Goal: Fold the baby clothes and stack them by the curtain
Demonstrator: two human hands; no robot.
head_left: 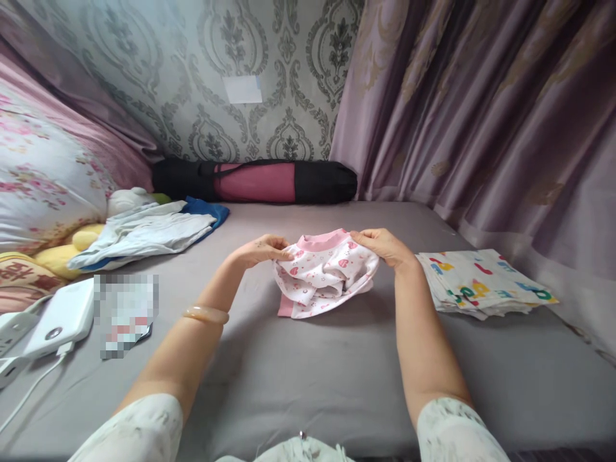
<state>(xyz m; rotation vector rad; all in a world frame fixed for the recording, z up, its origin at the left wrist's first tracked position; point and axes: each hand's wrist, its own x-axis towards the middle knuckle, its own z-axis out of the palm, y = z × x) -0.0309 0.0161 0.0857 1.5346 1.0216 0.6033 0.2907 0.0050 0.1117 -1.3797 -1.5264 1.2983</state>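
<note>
A small white shirt (327, 273) with pink prints and a pink collar hangs bunched between my hands, over the grey bed sheet (298, 378). My left hand (264, 250) pinches its left shoulder, the fingers closed on the cloth. On the other side of the collar, my right hand (380, 246) grips the right shoulder between thumb and fingers. The collar is at the top, and a pink cuff shows at the lower left. Folds hide part of the shirt's body.
Folded cloths with coloured letters (486, 279) lie at the right. At the left are light clothes (149, 231), a white power bank (65, 317) with a cable, and a blurred item (126, 314). A black and red roll bag (255, 181) lies along the wall.
</note>
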